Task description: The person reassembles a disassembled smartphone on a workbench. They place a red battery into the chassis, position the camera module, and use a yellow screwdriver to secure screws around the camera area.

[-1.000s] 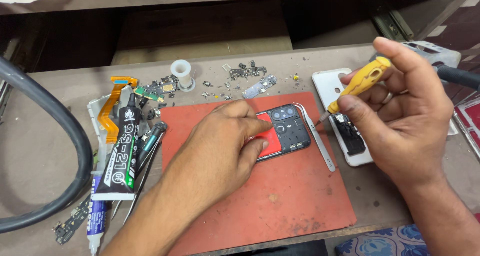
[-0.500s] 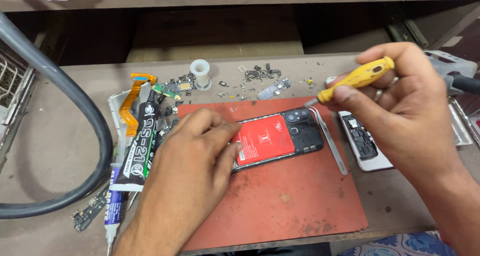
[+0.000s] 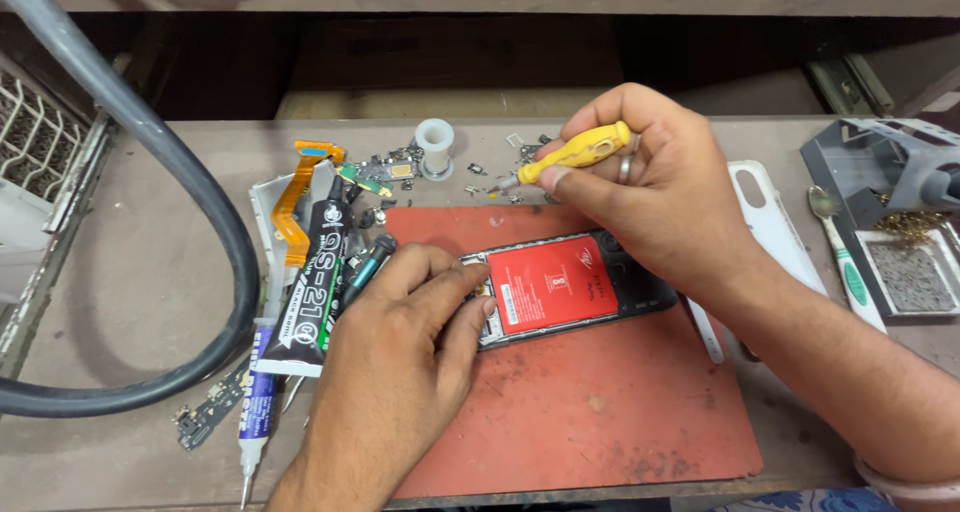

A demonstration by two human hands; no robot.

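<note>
An opened phone (image 3: 570, 290) with a red battery lies back side up on a red work mat (image 3: 590, 412). My left hand (image 3: 405, 357) rests on the phone's left end, fingertips pressing its edge. My right hand (image 3: 650, 187) hovers above the phone's far side and grips a small yellow-handled screwdriver (image 3: 575, 152). The driver's tip points left toward the loose screws and small parts (image 3: 490, 177) at the mat's far edge.
A black glue tube (image 3: 318, 272) and a white-blue tube (image 3: 255, 412) lie left of the mat beside an orange flex cable (image 3: 295, 197). A thick grey hose (image 3: 190, 182) curves at left. A white phone cover (image 3: 775, 222), toothbrush (image 3: 845, 262) and soldering stand (image 3: 890, 167) sit at right.
My right hand has carried the screwdriver left, from beside the phone to the scattered parts at the mat's far edge. My left hand has slid to the phone's left end. The view has shifted.
</note>
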